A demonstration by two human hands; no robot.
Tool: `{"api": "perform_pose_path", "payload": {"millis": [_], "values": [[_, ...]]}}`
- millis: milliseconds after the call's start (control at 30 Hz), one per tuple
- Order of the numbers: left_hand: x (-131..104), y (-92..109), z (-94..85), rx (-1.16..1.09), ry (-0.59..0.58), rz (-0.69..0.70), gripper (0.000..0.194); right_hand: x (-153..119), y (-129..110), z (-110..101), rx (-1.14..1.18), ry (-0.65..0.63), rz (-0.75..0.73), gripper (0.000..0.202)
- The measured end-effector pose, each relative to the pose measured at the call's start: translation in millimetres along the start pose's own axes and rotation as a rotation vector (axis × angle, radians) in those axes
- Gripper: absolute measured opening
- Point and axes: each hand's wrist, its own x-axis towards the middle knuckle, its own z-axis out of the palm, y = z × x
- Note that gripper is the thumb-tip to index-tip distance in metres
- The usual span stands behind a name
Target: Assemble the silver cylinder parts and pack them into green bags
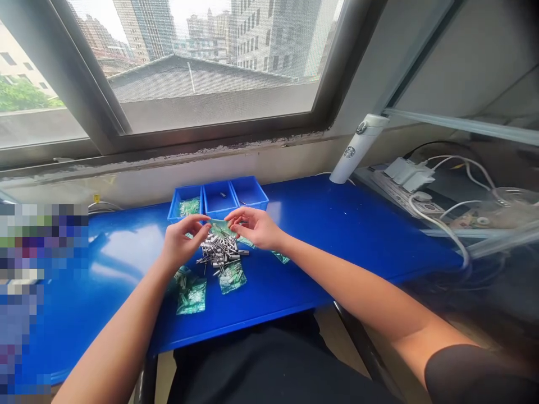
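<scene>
Between my two hands is a small green see-through plastic bag (219, 226), held up by its top edge. My left hand (184, 238) pinches the bag's left corner, and my right hand (255, 227) pinches the right one. Right below it lies a pile of small silvery metal pins (221, 251) on the blue table. Around the pile are more green bags: one with metal parts in it (233, 277) in front, others (191, 294) nearer my left forearm, and one (280, 257) partly behind my right wrist.
A blue bin with three compartments (264, 200) stands behind my hands; its left compartment holds green bags. A white tumbler (357, 148) stands at the table's back right. Chargers and cables (415, 174) lie at far right. The window is behind.
</scene>
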Motion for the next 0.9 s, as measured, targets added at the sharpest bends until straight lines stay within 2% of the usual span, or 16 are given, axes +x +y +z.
{"api": "perform_pose_path", "payload": {"millis": [100, 367, 600, 767, 900], "values": [[0, 0, 0.1, 0.027, 0.009, 0.002, 0.013, 0, 1, 1, -0.021, 0.010, 0.020, 0.023], [0, 3, -0.3, -0.015, -0.018, -0.005, 0.010, 3, 7, -1, -0.146, 0.110, 0.075, 0.023], [-2, 6, -0.6, -0.074, -0.027, 0.004, 0.015, 3, 6, -1, -0.029, 0.108, 0.123, 0.025], [-2, 11, -4.5, -0.062, -0.035, 0.021, 0.020, 5, 6, -1, 0.007, 0.157, 0.116, 0.033], [-1, 11, -2.6, -0.013, 0.010, 0.072, 0.015, 6, 9, -2, 0.002, 0.188, 0.109, 0.030]]}}
